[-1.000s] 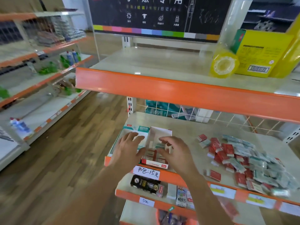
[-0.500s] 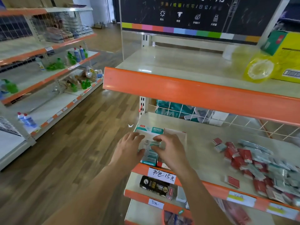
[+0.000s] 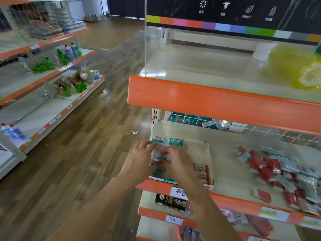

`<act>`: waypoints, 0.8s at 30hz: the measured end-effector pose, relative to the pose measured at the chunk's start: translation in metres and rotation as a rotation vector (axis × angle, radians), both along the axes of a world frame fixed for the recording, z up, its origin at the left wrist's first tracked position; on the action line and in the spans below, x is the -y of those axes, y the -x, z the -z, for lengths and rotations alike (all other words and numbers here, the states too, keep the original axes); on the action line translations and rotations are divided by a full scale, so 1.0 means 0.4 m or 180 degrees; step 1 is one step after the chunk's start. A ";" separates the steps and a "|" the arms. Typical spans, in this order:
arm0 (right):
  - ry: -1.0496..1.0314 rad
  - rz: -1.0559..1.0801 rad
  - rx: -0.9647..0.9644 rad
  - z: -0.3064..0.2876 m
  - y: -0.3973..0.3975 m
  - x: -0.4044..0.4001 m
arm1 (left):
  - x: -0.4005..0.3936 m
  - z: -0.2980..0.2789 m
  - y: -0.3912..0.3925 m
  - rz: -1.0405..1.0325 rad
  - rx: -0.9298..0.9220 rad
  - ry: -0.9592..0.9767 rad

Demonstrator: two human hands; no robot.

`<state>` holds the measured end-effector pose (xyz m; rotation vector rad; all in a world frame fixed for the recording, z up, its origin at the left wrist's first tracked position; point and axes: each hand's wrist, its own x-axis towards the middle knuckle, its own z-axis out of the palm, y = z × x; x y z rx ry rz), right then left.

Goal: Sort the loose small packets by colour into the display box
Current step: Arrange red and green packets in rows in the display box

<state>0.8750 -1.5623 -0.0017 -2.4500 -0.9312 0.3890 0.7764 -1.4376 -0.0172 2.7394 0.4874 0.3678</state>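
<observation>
Left hand (image 3: pixel 140 159) and right hand (image 3: pixel 175 160) together, apparently pinching teal packets (image 3: pixel 157 156) over display box (image 3: pixel 206 154), lower centre; best squared into teal compartment.

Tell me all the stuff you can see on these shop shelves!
display box: one, white and teal, front left of middle shelf
red packets: a row, in the box's right side
loose packets: many, red and pale teal, heaped right of box
tape roll: one, yellow, top shelf right
bottles: several, blue and green, far left shelves
left hand: over the box's left side
right hand: beside it, on pale packets
</observation>
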 end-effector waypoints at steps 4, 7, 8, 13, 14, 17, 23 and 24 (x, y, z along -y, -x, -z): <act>-0.0081 0.0018 0.0042 0.006 0.012 -0.011 | -0.010 0.003 -0.002 0.0017 0.0032 0.0032; -0.0213 0.0030 0.0078 0.018 0.024 -0.012 | -0.016 0.006 -0.001 0.0015 0.0069 0.0020; -0.0219 0.0026 0.0039 0.022 0.024 -0.015 | -0.017 0.007 0.000 0.0013 0.0091 0.0037; -0.0123 -0.0005 0.0072 0.040 0.021 -0.028 | -0.020 0.010 0.006 0.0047 0.0064 0.0082; -0.0110 -0.0008 0.0097 0.041 0.021 -0.030 | -0.020 0.010 0.008 0.0060 0.0036 0.0074; -0.0055 -0.0062 0.0206 0.042 0.021 -0.033 | -0.018 0.008 0.010 0.0096 -0.0057 0.0064; 0.0029 -0.0262 0.0283 0.041 0.014 -0.024 | -0.015 0.004 0.014 0.0074 -0.0098 0.0073; 0.0056 -0.0309 0.0276 0.042 0.014 -0.023 | -0.015 0.005 0.014 0.0059 -0.0100 0.0075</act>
